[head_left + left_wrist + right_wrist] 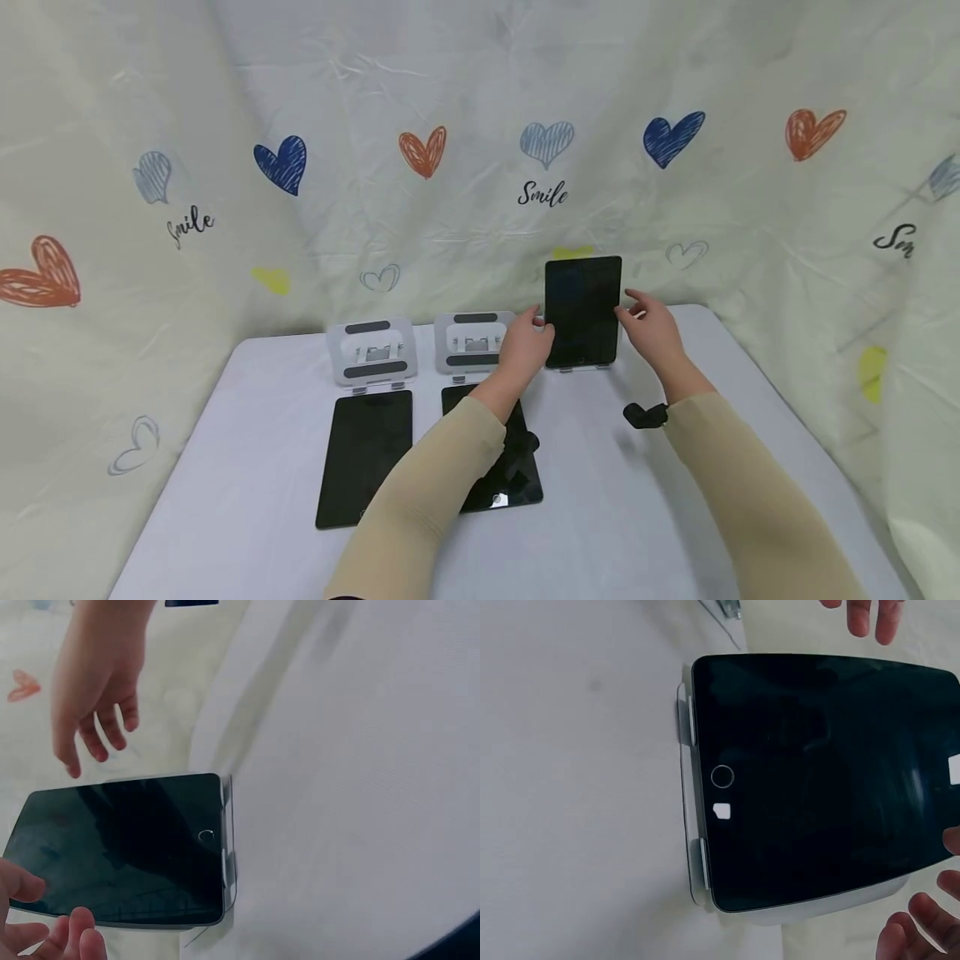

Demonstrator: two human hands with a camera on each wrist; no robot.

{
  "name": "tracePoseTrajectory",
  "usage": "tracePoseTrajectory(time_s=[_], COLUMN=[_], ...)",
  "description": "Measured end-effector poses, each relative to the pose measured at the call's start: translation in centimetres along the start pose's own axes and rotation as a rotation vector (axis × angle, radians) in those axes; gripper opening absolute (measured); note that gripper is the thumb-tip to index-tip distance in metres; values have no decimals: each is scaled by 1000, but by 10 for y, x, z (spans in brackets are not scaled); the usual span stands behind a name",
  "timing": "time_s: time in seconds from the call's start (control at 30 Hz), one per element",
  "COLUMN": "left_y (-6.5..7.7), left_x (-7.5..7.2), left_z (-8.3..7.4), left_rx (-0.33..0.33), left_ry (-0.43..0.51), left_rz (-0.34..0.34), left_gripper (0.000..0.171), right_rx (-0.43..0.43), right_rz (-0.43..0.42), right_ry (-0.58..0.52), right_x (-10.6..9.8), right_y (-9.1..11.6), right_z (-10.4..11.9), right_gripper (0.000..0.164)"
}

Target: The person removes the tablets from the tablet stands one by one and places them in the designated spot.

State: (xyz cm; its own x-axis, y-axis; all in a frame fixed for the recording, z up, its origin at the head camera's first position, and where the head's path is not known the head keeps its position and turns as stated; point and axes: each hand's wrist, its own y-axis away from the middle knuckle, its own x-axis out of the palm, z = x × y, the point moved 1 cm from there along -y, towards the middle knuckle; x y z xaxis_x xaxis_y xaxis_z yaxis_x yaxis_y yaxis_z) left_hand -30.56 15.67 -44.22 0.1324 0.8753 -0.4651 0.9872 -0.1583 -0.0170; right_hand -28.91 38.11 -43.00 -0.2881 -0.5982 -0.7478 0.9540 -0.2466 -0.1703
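A black tablet (582, 312) stands nearly upright on a stand at the right of the row, its lower edge behind the stand's small lips (705, 862). My left hand (527, 342) is at the tablet's left edge, fingers spread and loosely bent; I cannot tell whether it touches. On the other side my right hand (651, 331) is close to the right edge, thumb nearest the glass and fingers apart. In the left wrist view the left fingertips (82, 930) overlap the tablet's edge, while the right hand hangs away from it.
Two white stands (372, 352) (474, 342) with grey pads lie to the left. In front of them lie two black tablets (367, 450) (498, 487), the second partly hidden by my left arm. A heart-printed curtain (480, 225) hangs behind the white table (247, 467).
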Motion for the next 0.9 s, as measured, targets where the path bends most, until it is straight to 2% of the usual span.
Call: tracePoseTrajectory(time_s=[0.23, 0.47, 0.7, 0.9], left_y=[-7, -15, -19, -15], left_x=[4, 6, 8, 14], left_z=[-6, -6, -1, 6], left_rx=[5, 2, -2, 49], left_ry=[-15, -47, 23, 92], left_rz=[-19, -43, -66, -80], left_gripper=[50, 49, 48, 45], right_rx=[-21, -15, -23, -19], right_rz=[30, 72, 45, -13], right_ry=[13, 19, -6, -61], right_x=[5, 8, 8, 10], right_y=[-14, -17, -17, -11], right_z=[-1, 1, -1, -12], right_gripper=[56, 56, 54, 50])
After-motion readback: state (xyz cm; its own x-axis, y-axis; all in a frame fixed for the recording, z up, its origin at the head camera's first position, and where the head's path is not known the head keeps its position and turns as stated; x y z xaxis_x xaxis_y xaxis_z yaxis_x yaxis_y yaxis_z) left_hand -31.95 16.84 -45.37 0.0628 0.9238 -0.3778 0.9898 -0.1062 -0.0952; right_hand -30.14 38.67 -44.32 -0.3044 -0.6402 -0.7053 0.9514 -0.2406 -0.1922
